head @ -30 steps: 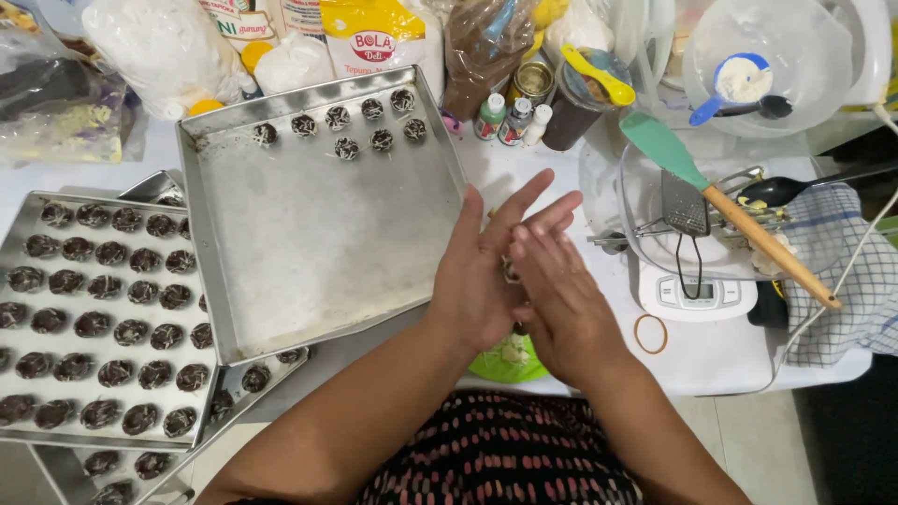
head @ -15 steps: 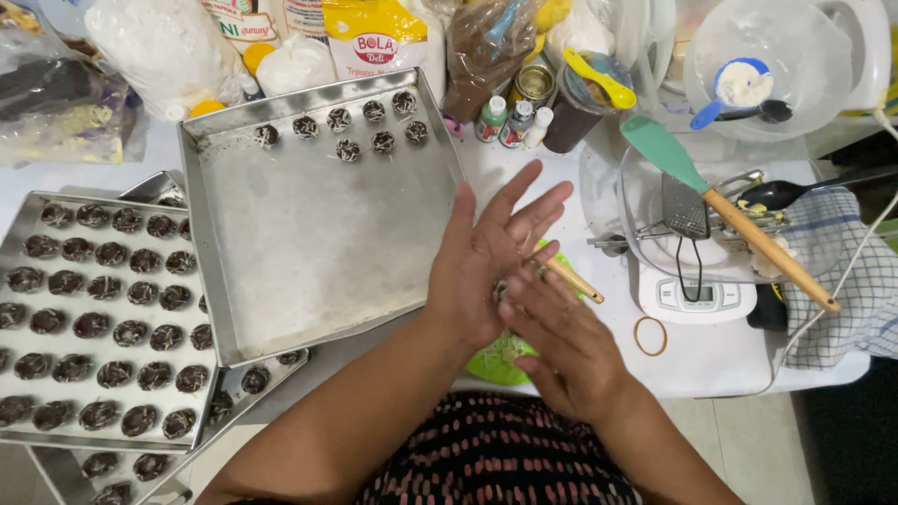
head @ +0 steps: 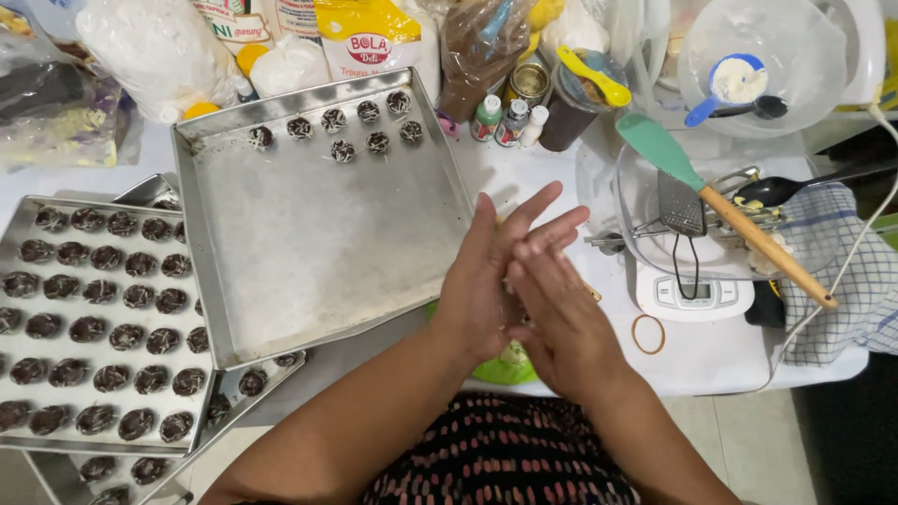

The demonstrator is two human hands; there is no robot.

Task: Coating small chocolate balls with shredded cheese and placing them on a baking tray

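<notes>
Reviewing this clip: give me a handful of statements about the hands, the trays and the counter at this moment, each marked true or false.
1. The left hand and right hand are pressed palm to palm. True.
2. The big metal tray in the middle is packed full. False: only one short group of dark balls sits along its far edge.
3. The tray on the left holds rows of dark balls. True.
4. The green spatula lies flat on the table beside the scale. False: it rests across the bowl on the white scale.
5. A rubber band lies near the scale. True.
</notes>
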